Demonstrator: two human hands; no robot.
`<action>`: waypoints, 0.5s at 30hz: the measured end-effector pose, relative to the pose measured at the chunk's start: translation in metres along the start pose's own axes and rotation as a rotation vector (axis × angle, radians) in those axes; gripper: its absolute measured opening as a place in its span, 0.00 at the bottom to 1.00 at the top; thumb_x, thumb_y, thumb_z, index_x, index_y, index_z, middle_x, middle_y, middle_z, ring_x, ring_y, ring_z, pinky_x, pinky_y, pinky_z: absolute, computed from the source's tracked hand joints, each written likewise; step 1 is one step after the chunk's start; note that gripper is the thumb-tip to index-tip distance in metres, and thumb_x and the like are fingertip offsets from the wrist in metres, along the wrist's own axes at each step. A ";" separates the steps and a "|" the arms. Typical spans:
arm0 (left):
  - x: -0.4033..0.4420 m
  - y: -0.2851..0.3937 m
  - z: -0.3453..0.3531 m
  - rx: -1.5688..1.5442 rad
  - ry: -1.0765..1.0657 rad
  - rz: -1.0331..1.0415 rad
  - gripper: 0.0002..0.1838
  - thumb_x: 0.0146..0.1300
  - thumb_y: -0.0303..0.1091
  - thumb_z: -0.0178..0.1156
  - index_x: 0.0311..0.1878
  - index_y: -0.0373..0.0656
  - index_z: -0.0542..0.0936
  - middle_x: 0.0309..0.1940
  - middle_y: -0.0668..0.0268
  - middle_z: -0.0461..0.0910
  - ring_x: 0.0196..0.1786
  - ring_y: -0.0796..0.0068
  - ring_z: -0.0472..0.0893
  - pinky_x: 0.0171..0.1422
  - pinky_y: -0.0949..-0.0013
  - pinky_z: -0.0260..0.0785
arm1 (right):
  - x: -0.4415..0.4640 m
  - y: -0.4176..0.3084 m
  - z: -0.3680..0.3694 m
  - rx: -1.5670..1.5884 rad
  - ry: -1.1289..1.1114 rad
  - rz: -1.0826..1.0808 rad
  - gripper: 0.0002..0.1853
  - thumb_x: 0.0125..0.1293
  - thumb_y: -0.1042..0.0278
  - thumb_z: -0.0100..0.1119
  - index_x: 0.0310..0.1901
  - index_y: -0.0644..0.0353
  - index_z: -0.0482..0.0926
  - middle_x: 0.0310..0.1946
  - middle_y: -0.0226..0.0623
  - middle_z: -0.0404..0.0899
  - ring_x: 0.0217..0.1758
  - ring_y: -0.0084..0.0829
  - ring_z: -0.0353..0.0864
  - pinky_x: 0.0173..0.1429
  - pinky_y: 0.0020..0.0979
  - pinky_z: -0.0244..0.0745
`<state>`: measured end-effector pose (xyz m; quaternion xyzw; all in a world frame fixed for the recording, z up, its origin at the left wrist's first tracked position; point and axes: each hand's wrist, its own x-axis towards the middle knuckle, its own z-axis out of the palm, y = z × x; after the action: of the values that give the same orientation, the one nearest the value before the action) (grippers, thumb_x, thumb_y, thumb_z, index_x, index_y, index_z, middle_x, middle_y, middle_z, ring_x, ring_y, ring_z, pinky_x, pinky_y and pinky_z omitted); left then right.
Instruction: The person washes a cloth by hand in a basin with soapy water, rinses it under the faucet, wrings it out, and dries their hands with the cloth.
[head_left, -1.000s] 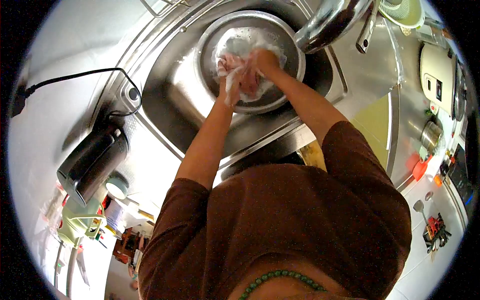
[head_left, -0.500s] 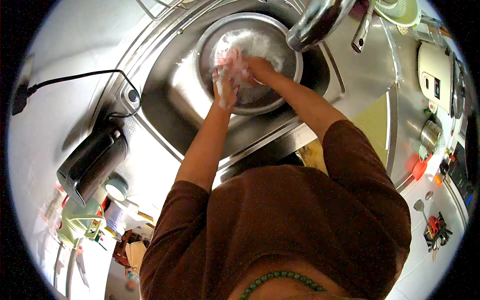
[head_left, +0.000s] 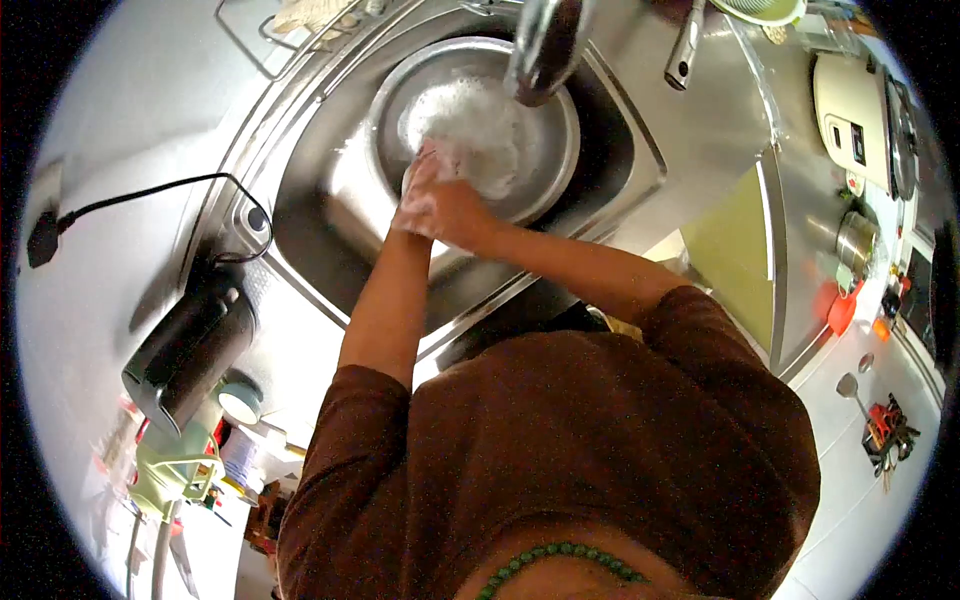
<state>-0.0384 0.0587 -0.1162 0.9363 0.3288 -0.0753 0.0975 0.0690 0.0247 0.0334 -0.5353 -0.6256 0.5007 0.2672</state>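
A round metal basin (head_left: 574,140) stands in the steel sink (head_left: 325,225), with white suds (head_left: 455,105) on the cloudy water in it. My left hand (head_left: 432,168) is over the basin's near-left rim, foamy and pinkish at the fingers. Whether it holds anything is blurred. Across the left wrist lies my right hand (head_left: 455,212), its fingers closed around the wrist and back of that hand. Foam shows where the two hands meet.
A metal faucet (head_left: 545,55) overhangs the basin's far right. On the left are a black kettle (head_left: 190,350) and a cable (head_left: 150,190). At right lie a yellow-green board (head_left: 735,265), a dark-handled utensil (head_left: 683,60) and a cream rice cooker (head_left: 850,125).
Both hands have drawn back from the middle of the suds toward the basin's near-left rim. My right hand has moved onto my left wrist. The camera view has shifted slightly.
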 end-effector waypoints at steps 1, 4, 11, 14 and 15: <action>0.006 0.003 -0.013 -0.309 -0.026 -0.083 0.22 0.62 0.40 0.45 0.59 0.45 0.67 0.53 0.65 0.71 0.58 0.68 0.69 0.64 0.64 0.60 | 0.002 0.002 0.002 -0.099 0.073 0.021 0.12 0.55 0.53 0.57 0.31 0.51 0.82 0.29 0.40 0.80 0.36 0.43 0.80 0.43 0.43 0.72; 0.013 0.014 0.028 -1.471 -0.118 -0.607 0.16 0.63 0.38 0.46 0.52 0.46 0.71 0.45 0.65 0.75 0.50 0.70 0.73 0.54 0.70 0.65 | 0.014 0.031 0.014 -0.322 0.220 0.088 0.13 0.53 0.53 0.59 0.33 0.52 0.81 0.29 0.41 0.80 0.34 0.46 0.79 0.40 0.42 0.73; 0.020 0.020 -0.038 -2.725 0.173 -0.880 0.16 0.69 0.42 0.44 0.52 0.45 0.72 0.47 0.63 0.76 0.46 0.66 0.77 0.52 0.64 0.72 | 0.062 0.143 -0.030 -0.367 0.253 0.417 0.24 0.56 0.48 0.56 0.47 0.57 0.77 0.41 0.41 0.81 0.42 0.42 0.80 0.47 0.38 0.73; 0.016 0.004 -0.019 -2.602 0.327 -0.996 0.17 0.68 0.41 0.45 0.56 0.45 0.69 0.55 0.62 0.72 0.56 0.65 0.72 0.60 0.62 0.67 | 0.063 0.139 -0.044 -0.222 0.424 0.259 0.23 0.58 0.48 0.53 0.51 0.53 0.75 0.51 0.41 0.73 0.56 0.43 0.68 0.58 0.44 0.63; 0.011 0.003 -0.023 -2.549 0.333 -1.028 0.17 0.67 0.38 0.47 0.57 0.45 0.68 0.57 0.60 0.70 0.58 0.62 0.71 0.60 0.60 0.68 | 0.061 0.138 -0.047 -0.222 0.454 0.194 0.23 0.59 0.48 0.52 0.53 0.51 0.73 0.55 0.39 0.70 0.60 0.43 0.64 0.61 0.46 0.59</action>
<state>-0.0263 0.0687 -0.0958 -0.0256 0.4821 0.3585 0.7990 0.1479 0.0876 -0.0882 -0.7174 -0.5465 0.3194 0.2909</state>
